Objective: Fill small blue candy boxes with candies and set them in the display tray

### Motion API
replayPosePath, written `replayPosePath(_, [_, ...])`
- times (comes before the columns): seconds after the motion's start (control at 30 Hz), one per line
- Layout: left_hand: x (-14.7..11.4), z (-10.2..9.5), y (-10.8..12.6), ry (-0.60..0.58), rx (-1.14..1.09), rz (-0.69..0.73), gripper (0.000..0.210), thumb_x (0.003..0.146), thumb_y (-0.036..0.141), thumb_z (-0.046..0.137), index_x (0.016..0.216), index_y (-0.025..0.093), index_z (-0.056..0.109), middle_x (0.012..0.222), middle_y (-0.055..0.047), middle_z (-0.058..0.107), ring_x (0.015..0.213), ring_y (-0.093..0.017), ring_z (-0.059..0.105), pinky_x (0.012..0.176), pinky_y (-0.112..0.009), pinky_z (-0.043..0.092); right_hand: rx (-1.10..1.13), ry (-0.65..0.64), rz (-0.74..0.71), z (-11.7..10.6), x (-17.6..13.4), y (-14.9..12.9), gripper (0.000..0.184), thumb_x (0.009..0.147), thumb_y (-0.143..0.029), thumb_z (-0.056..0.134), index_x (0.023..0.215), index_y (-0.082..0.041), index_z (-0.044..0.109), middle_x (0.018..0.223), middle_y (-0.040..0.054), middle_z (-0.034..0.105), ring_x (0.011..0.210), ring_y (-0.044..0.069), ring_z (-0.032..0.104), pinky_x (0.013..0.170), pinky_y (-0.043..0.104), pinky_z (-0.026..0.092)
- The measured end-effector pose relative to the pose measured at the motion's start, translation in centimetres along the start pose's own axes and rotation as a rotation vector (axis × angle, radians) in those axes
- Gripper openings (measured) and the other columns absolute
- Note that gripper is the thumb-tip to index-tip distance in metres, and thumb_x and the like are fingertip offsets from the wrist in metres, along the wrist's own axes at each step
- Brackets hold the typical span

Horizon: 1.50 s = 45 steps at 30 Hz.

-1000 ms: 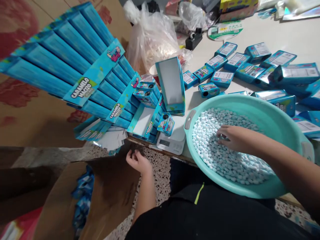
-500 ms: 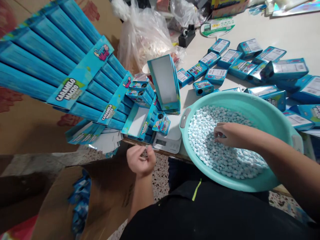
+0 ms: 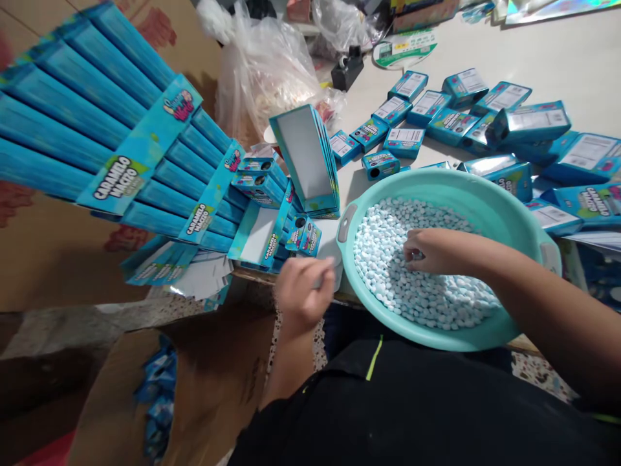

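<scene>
Black tape dispenser (image 3: pixel 347 70) between clear plastic bag (image 3: pixel 264 68) and green-white hand fan (image 3: pixel 403 49), open cardboard carton (image 3: pixel 208 401) at lower left.

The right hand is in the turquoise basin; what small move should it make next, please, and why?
Perhaps the right hand should curl slightly further into the small pale pieces: its bent fingers point down at them inside the turquoise basin, and no held piece shows clearly.

Small rounded candies (image 3: pixel 383 259), pale blue and white, numerous, loose, unwrapped, spread over the bottom of a wide turquoise basin (image 3: pixel 509 226), oval in view, two-handled, grey grip pads.
</scene>
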<state>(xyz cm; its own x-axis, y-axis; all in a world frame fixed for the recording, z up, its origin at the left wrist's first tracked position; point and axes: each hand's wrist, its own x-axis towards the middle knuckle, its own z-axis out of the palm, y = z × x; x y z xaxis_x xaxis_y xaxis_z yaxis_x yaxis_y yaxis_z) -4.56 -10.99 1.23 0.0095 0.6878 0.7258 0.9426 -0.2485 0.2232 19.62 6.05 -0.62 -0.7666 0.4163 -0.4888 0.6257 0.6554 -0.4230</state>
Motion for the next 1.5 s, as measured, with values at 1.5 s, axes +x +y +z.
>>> replayPosePath(1.5, [4.0,7.1,8.0,-1.041,-0.132,-0.052,0.023,0.094,0.008,0.046,0.104,0.012,0.066,0.101,-0.011,0.069,0.094,-0.024,0.067,0.085,-0.037,0.054,-0.078,-0.088,0.023,-0.9,-0.7,-0.4,0.018,0.088,-0.019,0.056,0.077,-0.017,0.071,0.077,0.0076,0.071,0.067,0.019,0.058,0.061,0.03,0.035])
